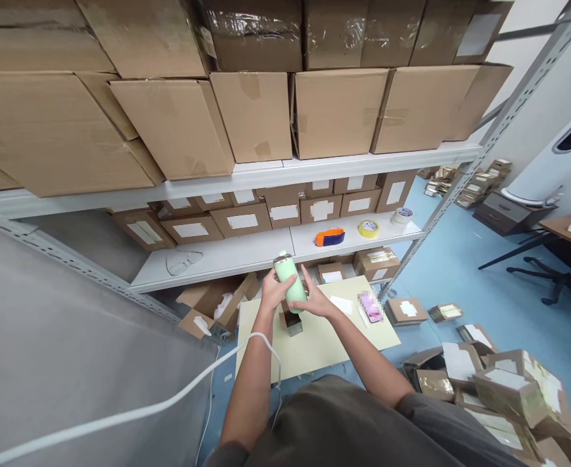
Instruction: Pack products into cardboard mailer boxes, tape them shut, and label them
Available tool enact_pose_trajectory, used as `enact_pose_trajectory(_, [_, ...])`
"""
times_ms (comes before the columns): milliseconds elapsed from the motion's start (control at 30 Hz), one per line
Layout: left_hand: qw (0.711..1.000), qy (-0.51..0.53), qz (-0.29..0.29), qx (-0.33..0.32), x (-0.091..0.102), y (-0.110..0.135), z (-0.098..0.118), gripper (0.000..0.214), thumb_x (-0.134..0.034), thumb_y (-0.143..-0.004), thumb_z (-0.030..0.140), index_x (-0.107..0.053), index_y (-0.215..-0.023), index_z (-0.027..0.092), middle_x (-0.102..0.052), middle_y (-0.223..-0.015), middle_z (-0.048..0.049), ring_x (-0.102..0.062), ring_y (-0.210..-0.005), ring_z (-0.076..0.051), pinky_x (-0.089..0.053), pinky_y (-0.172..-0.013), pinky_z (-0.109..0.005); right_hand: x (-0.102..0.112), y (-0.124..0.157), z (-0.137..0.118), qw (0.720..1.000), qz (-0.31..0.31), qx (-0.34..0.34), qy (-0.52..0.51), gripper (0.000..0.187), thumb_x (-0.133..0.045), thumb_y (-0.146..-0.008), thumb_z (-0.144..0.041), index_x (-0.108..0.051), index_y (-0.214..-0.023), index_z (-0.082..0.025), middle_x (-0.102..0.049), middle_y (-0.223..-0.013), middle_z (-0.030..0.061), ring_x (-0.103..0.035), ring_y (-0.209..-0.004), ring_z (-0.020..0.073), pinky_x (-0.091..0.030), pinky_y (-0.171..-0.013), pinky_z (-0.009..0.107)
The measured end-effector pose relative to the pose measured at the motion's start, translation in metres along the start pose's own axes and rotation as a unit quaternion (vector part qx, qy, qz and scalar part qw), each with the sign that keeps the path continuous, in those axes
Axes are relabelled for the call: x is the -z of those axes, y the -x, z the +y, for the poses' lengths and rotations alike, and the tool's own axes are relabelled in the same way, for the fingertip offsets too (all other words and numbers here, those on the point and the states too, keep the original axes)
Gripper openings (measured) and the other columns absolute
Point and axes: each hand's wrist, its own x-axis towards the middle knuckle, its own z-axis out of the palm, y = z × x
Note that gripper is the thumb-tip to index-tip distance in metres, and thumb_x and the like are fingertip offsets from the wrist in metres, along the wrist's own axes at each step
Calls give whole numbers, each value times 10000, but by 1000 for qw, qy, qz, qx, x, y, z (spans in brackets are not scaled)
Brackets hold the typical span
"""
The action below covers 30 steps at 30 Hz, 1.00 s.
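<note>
A mint-green tumbler (291, 285) with a metallic band near its top is held up, tilted, over the pale yellow table (309, 353). My left hand (274, 290) is wrapped round its upper left side. My right hand (315, 298) grips its lower right side, the thumb pointing up and the fingers across the lower part. Just below the tumbler, a small open box (292, 323) stands on the table, partly hidden by my hands. To the right lie a white paper (341, 305) and a purple-pink item (371, 308), blurred out.
A metal shelf (266, 172) full of cardboard boxes rises ahead. On its lower board are an orange-and-blue tape dispenser (330, 237), yellow tape (369, 228) and glasses (183, 263). An open carton (217, 301) is at left; piled boxes (503, 383) at right. A white cable (168, 403) crosses in front.
</note>
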Motion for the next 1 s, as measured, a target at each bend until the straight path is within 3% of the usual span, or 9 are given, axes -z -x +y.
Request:
enact_pose_trajectory(67, [999,32,-26,-4,0,-2,1,687,-960,-638,595,-733,-1122,163,-815,-1071,-107,-769,-988,-280,-622,-891,-390,3,4,-2,1000,-3,3,-18,1409,-1004,-700,-448,-154,-1814,-305,-741,-1220,72,-717,-1079,283,-589,-1018,481])
enact_pose_trajectory(200, [999,23,-37,-18,0,-7,1,807,-1024,-593,520,-720,-1268,200,-812,-1204,-115,-773,-1090,-287,-631,-956,-399,3,8,-3,996,85,-8,29,1452,-1051,-620,-411,-221,-1805,-300,-731,-1185,72,-704,-1069,308,-589,-1028,513])
enact_pose_trajectory(367, [998,32,-48,-9,1,-14,1,833,-975,-657,542,-687,-1355,191,-803,-1234,-141,-775,-1125,-302,-641,-988,-432,-1,10,-3,999,27,3,-28,1371,-976,-715,-424,-155,-1810,-335,-712,-1262,79,-714,-1069,279,-603,-1012,490])
enact_pose_trajectory(533, [999,20,-49,-10,2,-16,0,819,-988,-654,519,-690,-1345,194,-791,-1269,-136,-761,-1163,-307,-641,-994,-423,-5,9,-1,992,114,-14,54,1413,-1007,-653,-438,-191,-1804,-358,-684,-1186,47,-674,-1056,283,-584,-1028,492])
enact_pose_trajectory(667, [996,56,-67,-8,2,-19,-2,918,-982,-666,509,-646,-1466,209,-765,-1376,-147,-745,-1237,-312,-631,-1038,-422,-6,5,4,998,52,-5,-28,1354,-949,-727,-470,-147,-1811,-340,-678,-1213,60,-689,-1052,263,-590,-1007,475])
enact_pose_trajectory(767, [995,67,-76,-15,4,-19,-4,1017,-999,-666,458,-587,-1570,242,-708,-1502,-150,-707,-1330,-313,-609,-1094,-419,-6,4,6,996,77,-18,-38,1389,-992,-670,-467,-191,-1797,-335,-675,-1212,64,-688,-1015,258,-614,-946,462])
enact_pose_trajectory(833, [994,66,-82,-12,5,-18,-5,1052,-1008,-670,458,-567,-1600,242,-721,-1479,-158,-719,-1311,-319,-617,-1080,-427,-7,5,7,995,90,-27,-39,1406,-1021,-631,-448,-225,-1784,-331,-675,-1260,83,-692,-1049,271,-622,-945,464])
enact_pose_trajectory(933, [990,75,-116,-2,6,-16,-8,1084,-975,-717,538,-510,-1653,247,-760,-1387,-162,-757,-1215,-311,-633,-1033,-435,-9,3,8,994,48,-30,-89,1346,-1000,-667,-424,-238,-1772,-329,-700,-1318,106,-719,-1119,293,-626,-981,483])
enact_pose_trajectory(1000, [992,67,-106,-2,7,-17,-10,1145,-967,-728,552,-440,-1705,269,-716,-1464,-171,-752,-1216,-301,-630,-1027,-426,-9,0,10,994,46,-22,-98,1326,-990,-674,-401,-242,-1766,-328,-717,-1345,114,-725,-1175,312,-618,-1020,498])
